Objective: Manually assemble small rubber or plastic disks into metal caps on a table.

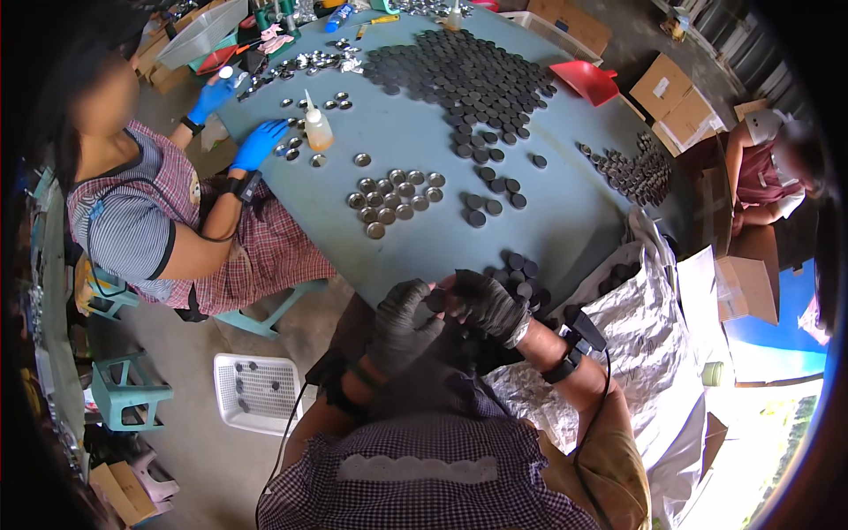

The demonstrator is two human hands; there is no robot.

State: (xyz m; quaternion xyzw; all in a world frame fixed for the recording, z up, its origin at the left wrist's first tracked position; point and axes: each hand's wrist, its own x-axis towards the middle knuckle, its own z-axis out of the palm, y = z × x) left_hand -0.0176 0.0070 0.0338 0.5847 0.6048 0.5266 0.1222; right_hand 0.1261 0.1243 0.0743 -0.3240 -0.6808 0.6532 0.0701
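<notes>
Two gloved hands meet at the near edge of the blue surface (565, 221). Left hand (402, 322) and right hand (486, 305) have fingers clamped together on one dark disc (435, 300). A small pile of dark discs (519, 274) lies on the surface just beyond the right hand.

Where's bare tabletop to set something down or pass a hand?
Free: between the silver caps cluster and the near table edge; between the glue bottle and the dark disc heap. Crowded: that heap, and the disc stack by the right hand.
</notes>
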